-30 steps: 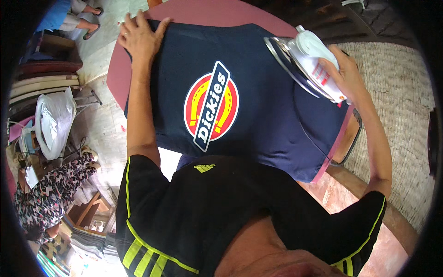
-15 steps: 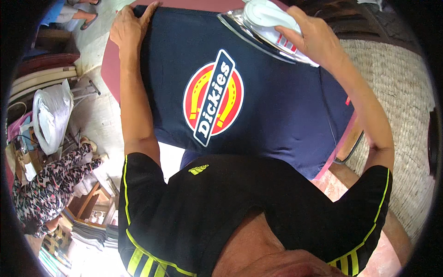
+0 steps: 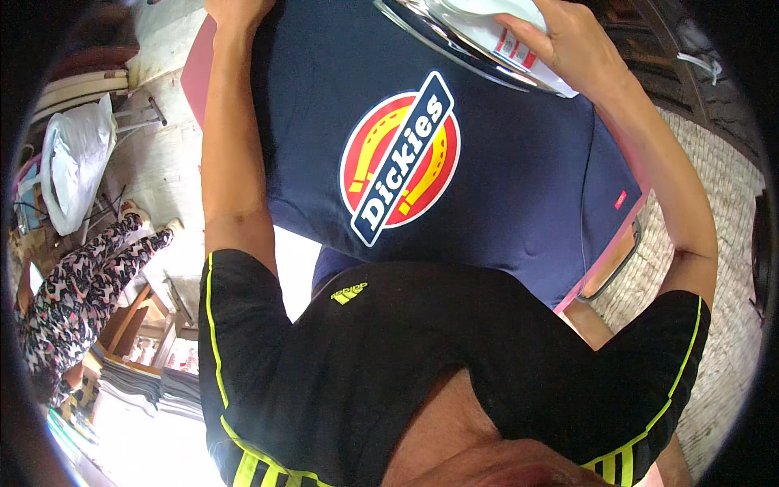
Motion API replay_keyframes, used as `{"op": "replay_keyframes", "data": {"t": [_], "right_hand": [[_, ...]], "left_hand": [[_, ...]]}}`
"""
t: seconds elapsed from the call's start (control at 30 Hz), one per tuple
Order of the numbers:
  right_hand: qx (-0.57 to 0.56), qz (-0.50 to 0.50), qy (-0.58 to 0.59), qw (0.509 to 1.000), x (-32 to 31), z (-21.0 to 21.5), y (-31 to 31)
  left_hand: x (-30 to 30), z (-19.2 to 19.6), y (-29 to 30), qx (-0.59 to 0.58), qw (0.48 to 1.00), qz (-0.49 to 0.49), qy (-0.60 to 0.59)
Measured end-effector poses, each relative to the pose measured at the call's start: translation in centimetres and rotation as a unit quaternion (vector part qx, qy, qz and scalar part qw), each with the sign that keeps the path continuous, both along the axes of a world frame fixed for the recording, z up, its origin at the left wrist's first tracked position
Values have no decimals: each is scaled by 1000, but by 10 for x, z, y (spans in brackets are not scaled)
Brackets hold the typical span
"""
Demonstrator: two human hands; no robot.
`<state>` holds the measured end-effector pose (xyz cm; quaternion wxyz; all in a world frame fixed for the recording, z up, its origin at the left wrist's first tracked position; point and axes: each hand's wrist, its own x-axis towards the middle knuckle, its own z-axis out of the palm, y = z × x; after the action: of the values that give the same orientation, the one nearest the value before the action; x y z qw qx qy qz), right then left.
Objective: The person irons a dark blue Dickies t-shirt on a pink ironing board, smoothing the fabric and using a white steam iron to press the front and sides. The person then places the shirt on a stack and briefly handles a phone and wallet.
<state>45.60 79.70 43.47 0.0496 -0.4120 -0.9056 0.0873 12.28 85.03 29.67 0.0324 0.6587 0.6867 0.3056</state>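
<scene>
A navy-blue garment (image 3: 519,162) with a round red, yellow and white print lies spread over a board with a dull pink cover (image 3: 197,77). On its far right part rests a clothes iron (image 3: 471,49) with a shiny metal base and a pale upper body, partly cut off by the top edge. My right hand (image 3: 578,50) is closed around the iron's handle. At the garment's far left edge is my left hand (image 3: 239,11), mostly beyond the top edge, its fingers out of sight. A thin cord (image 3: 586,195) trails over the garment's right side.
Left of the board, a person in patterned clothing (image 3: 97,276) is near a white plastic-wrapped bundle (image 3: 79,166). Folded dark cloths (image 3: 130,381) are stacked at lower left. A woven mat (image 3: 714,187) covers the floor on the right, beside a metal frame (image 3: 621,264).
The iron and both my hands sit further up in the picture, and the left hand has passed mostly out of the top. The print appears shifted right. The iron stays in my right hand.
</scene>
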Motion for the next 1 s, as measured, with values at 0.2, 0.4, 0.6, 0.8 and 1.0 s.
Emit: {"op": "replay_keyframes", "data": {"t": [0.2,0.4,0.6,0.8,1.0], "right_hand": [[40,25,12,999,-51,-10,15],[-11,-37,-4,999,-43,-8,6],[-27,-29,25,999,-62,-10,17],[-36,-62,86,994,-41,-6,18],[8,-209,151,966,65,47,-38]], "left_hand": [[-5,-10,7,20,1000,15,18],[-2,-5,6,-5,1000,17,4],[-11,-21,21,-57,998,-10,10],[0,-12,22,-53,994,45,89],[70,13,-6,159,979,-72,105]]}}
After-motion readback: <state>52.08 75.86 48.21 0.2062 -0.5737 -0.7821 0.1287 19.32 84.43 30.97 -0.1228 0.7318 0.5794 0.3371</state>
